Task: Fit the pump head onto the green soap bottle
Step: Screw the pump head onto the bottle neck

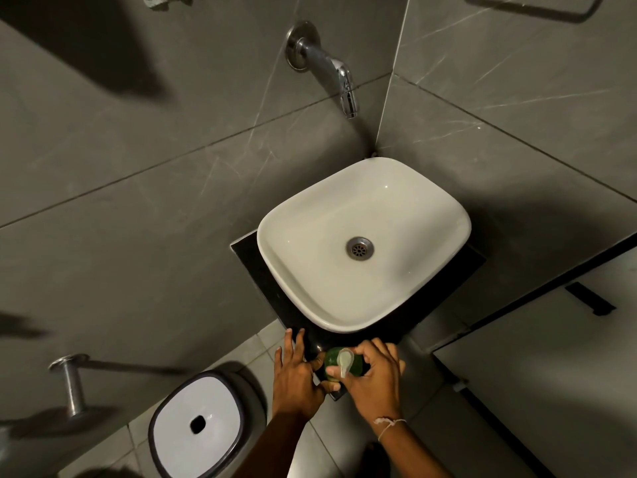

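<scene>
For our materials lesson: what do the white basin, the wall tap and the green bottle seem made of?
White square basin: likely glazed ceramic, smooth with soft highlights. Curved wall tap: chromed metal, mirror-like reflections. Round green soap bottle: probably translucent plastic, though largely hidden by hands.

Two bare forearms, no sleeves in view. Left hand (293, 377) and left wrist: no ring, watch or band visible. Right hand (374, 377) also without rings; a thin pale string bracelet (387, 426) is tied round the wrist, well back from the fingers (375, 350), knot and loose ends showing.
</scene>
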`<state>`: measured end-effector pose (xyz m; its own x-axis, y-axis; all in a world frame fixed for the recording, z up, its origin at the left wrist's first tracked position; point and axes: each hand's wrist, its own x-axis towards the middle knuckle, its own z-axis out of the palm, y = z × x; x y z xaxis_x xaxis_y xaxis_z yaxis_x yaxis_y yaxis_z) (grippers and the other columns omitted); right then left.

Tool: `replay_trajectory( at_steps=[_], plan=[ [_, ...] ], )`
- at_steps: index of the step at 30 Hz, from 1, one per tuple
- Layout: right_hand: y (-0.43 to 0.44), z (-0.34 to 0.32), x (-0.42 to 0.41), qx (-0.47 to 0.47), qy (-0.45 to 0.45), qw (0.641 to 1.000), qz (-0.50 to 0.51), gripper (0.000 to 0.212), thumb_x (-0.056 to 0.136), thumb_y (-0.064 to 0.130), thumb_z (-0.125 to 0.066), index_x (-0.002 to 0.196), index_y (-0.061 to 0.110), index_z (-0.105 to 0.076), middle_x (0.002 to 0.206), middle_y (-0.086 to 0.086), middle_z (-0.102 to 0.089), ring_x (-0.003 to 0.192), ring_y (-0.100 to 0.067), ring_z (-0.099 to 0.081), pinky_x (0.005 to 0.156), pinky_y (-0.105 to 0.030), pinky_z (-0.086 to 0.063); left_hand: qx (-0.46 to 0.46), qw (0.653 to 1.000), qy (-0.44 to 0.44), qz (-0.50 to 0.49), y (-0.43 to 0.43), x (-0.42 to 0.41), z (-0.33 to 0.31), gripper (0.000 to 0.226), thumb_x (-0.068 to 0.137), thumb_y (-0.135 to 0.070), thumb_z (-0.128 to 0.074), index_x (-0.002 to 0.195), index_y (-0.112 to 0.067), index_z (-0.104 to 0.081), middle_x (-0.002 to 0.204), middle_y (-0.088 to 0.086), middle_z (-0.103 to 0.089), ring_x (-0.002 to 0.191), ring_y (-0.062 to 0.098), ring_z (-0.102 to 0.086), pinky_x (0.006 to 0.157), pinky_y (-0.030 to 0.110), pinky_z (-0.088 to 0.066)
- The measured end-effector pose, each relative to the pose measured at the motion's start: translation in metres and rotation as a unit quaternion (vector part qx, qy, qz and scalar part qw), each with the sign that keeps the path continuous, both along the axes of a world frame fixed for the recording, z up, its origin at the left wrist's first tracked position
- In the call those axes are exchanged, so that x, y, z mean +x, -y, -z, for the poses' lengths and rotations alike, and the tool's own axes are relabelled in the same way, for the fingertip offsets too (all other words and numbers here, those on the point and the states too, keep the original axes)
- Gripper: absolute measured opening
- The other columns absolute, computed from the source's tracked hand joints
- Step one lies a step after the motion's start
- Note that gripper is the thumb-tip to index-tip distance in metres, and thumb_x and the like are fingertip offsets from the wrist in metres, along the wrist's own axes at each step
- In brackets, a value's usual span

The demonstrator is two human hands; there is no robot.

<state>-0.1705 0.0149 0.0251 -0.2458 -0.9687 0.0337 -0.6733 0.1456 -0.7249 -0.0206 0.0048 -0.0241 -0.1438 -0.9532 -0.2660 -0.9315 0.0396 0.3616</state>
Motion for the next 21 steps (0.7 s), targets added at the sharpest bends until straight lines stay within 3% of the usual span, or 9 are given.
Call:
replay_trajectory(
  at_steps=[8, 10, 13, 15, 21],
  plan=[
    [-0.002, -0.005, 0.006, 0.022, 0.019, 1.0, 0.008, 0.044, 0.048, 0.064, -0.072, 0.069, 0.034, -0.046, 0.074, 0.017, -0.051, 0.085, -0.011, -0.046, 0.071, -0.035, -0.031, 0.0, 1.0, -0.012, -0.002, 0.0, 0.0, 0.001, 0.057, 0.073, -0.062, -0.063, 0.123, -0.037, -0.059, 0.163, 0.002, 0.0, 0.147, 0.024, 0.019, 0.122, 0.047, -0.002],
    [-0.005, -0.009, 0.005, 0.037, 0.013, 0.999, 0.007, 0.048, 0.045, 0.066, -0.07, 0.08, 0.04, -0.051, 0.088, 0.02, -0.051, 0.096, -0.011, -0.046, 0.074, -0.035, -0.029, -0.005, 1.0, -0.016, -0.004, -0.001, 0.0, 0.0, 0.054, 0.075, -0.058, -0.064, 0.124, -0.036, -0.059, 0.163, 0.003, -0.001, 0.146, 0.024, 0.021, 0.122, 0.047, -0.001],
    [-0.019, -0.015, 0.0, 0.038, 0.007, 0.999, -0.025, 0.072, 0.041, 0.078, -0.069, 0.105, 0.05, -0.051, 0.107, 0.029, -0.048, 0.11, 0.001, -0.036, 0.083, -0.032, -0.025, -0.009, 1.0, -0.011, 0.005, -0.001, 0.001, -0.001, 0.051, 0.078, -0.048, -0.06, 0.126, -0.034, -0.057, 0.163, 0.004, 0.001, 0.142, 0.02, 0.028, 0.121, 0.046, 0.001],
    [-0.027, -0.021, -0.001, 0.018, -0.003, 0.999, -0.032, 0.076, 0.044, 0.084, -0.065, 0.112, 0.052, -0.051, 0.113, 0.034, -0.047, 0.116, 0.006, -0.031, 0.085, -0.027, -0.022, -0.003, 1.0, -0.002, 0.012, 0.0, 0.002, -0.002, 0.052, 0.079, -0.049, -0.06, 0.129, -0.034, -0.055, 0.162, 0.004, 0.004, 0.143, 0.023, 0.026, 0.122, 0.047, 0.001],
    [-0.025, -0.033, 0.002, -0.022, 0.0, 1.0, 0.012, 0.048, 0.057, 0.07, -0.067, 0.103, 0.059, -0.058, 0.108, 0.037, -0.047, 0.109, 0.003, -0.034, 0.086, -0.034, -0.025, -0.004, 1.0, -0.008, 0.004, -0.001, 0.0, -0.005, 0.054, 0.078, -0.058, -0.059, 0.125, -0.032, -0.058, 0.163, 0.004, 0.002, 0.147, 0.025, 0.02, 0.121, 0.045, 0.001]
  ],
)
